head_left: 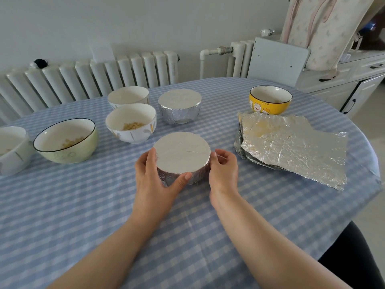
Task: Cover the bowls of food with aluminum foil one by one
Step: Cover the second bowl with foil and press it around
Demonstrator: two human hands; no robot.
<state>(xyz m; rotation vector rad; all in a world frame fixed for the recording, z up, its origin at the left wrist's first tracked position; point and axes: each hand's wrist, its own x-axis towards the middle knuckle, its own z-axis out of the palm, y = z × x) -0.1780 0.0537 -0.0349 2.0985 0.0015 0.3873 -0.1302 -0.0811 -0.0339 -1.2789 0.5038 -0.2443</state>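
Foil-wrapped bowl (181,156) grasped at its rim by both hands — left (154,174), right (224,170) — bare checked tablecloth (187,226) in front.

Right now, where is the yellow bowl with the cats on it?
In the head view, the yellow bowl stands uncovered at the far right of the table, just behind the stack of foil sheets and right of a foil-covered bowl.

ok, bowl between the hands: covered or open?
Covered. Foil lies flat across the top of the near bowl and wraps down its sides; left hand and right hand hold it.
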